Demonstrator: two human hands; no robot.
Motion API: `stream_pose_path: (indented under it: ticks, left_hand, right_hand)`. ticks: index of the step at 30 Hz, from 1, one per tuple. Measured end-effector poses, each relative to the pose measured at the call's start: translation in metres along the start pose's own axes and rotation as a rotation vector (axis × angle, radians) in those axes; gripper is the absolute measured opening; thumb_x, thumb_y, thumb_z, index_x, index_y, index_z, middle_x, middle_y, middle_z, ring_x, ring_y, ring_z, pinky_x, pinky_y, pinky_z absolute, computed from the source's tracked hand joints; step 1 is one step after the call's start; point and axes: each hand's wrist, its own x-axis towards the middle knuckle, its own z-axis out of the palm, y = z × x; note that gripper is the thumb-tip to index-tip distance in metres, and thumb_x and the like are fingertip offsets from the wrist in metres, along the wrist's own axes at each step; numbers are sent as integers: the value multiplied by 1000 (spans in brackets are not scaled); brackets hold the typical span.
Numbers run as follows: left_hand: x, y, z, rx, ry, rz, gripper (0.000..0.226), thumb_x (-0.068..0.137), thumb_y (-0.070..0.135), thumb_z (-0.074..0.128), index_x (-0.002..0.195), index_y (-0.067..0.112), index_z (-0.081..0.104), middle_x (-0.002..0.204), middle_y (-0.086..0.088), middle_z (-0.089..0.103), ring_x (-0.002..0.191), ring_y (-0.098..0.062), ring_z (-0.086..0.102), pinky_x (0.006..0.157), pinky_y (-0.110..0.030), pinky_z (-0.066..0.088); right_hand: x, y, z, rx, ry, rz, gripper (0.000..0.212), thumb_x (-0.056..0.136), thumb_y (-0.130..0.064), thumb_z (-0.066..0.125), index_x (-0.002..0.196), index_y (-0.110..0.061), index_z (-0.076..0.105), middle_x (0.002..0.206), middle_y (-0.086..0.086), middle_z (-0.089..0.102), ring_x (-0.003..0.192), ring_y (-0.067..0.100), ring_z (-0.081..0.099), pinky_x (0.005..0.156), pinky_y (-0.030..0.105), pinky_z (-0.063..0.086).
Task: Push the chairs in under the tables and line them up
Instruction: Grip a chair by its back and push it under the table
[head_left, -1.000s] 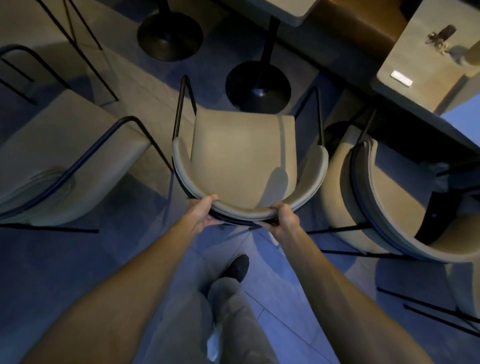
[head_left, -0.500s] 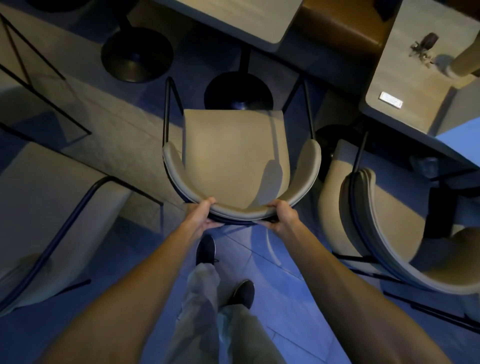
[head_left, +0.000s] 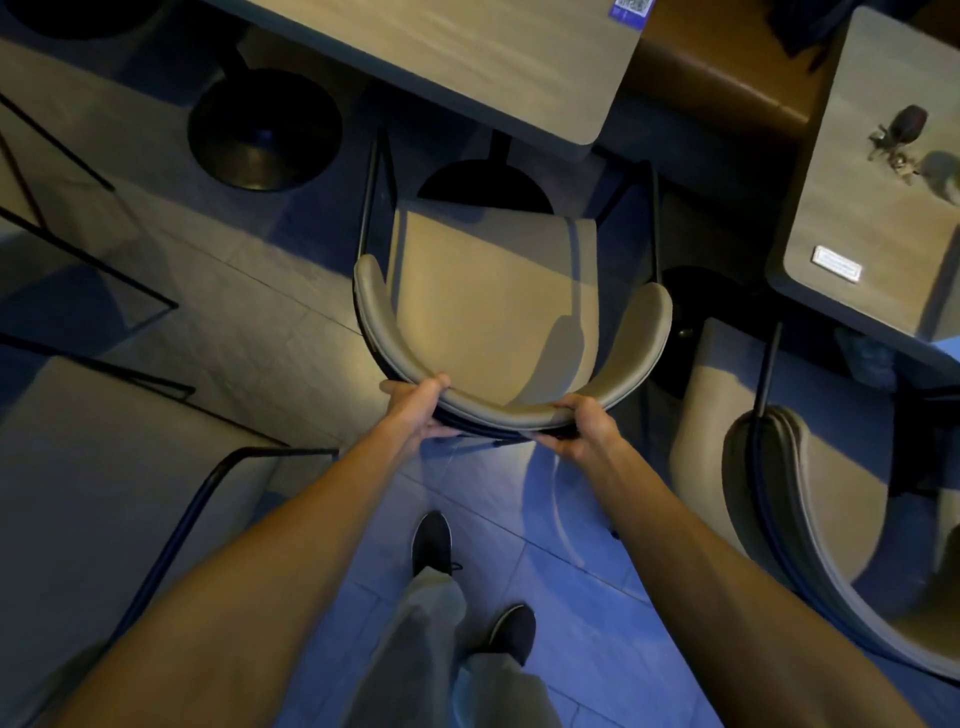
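A beige padded chair (head_left: 493, 301) with a curved backrest and thin black legs stands right below me, its seat facing a wooden table (head_left: 467, 62) on a black round pedestal base (head_left: 485, 184). My left hand (head_left: 415, 405) grips the left part of the backrest's curved top. On the right part of that same rim my right hand (head_left: 582, 426) is closed. The seat's front edge lies just short of the table's near edge. A second beige chair (head_left: 810, 514) stands at the right by another table (head_left: 878, 208).
A third beige chair (head_left: 104, 514) with a black frame is at the lower left. Another pedestal base (head_left: 262, 137) sits at the upper left. A brown bench (head_left: 717, 78) runs behind the tables. Keys (head_left: 898, 135) and a small plate lie on the right table. My feet stand on the tiled floor.
I have stepped forward with the chair, which now lies closer to the table; its seat front covers part of the pedestal base. Both hands kept their grip on the backrest.
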Motion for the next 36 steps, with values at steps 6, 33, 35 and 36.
stream_pose_path:
  ticks: [6, 33, 35, 36]
  left_hand:
    - [16, 42, 12, 19, -5, -6, 64, 83, 17, 69, 132, 16, 28, 123, -15, 55, 99, -37, 65, 58, -47, 60]
    - [40, 81, 41, 9, 32, 49, 71, 85, 30, 71, 140, 18, 27, 121, -9, 47, 102, -35, 60, 73, -47, 63]
    - [32, 76, 37, 4, -8, 47, 70, 87, 36, 71, 143, 14, 36, 117, -7, 52, 98, -32, 65, 74, -41, 63]
    - [25, 74, 34, 20, -33, 48, 64, 89, 38, 69, 141, 12, 42, 116, -8, 58, 96, -30, 68, 74, -38, 63]
  right_hand:
    - [10, -28, 27, 12, 24, -12, 47, 88, 4, 56, 134, -7, 52, 130, 20, 57, 109, 44, 59, 48, 52, 57]
    - [14, -71, 50, 160, -63, -76, 25, 93, -13, 67, 116, -7, 58, 121, 17, 61, 104, 35, 63, 75, 55, 61]
    - [3, -61, 44, 126, -88, -98, 23, 92, -17, 69, 111, -6, 59, 120, 17, 61, 99, 32, 65, 78, 49, 62]
    - [-4, -55, 42, 89, -102, -109, 28, 92, -18, 69, 115, -6, 58, 121, 18, 58, 97, 31, 67, 78, 46, 62]
